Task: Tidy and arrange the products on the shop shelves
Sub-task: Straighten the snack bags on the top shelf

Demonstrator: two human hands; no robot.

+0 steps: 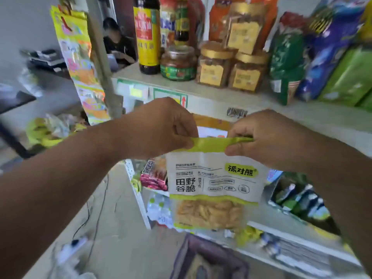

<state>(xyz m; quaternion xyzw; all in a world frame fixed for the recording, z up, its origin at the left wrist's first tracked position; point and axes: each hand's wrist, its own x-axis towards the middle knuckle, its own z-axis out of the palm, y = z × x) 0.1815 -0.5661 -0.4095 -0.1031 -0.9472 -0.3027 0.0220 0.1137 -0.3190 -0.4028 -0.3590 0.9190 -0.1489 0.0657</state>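
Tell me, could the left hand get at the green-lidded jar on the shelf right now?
Probably not yet: the left hand pinches the snack bag. The jar stands unobstructed at the shelf's front.

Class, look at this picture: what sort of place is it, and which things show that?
Most likely a small grocery shop: a shelf with price labels, stocked with jars and a sauce bottle, and a snack bag held up by both hands.
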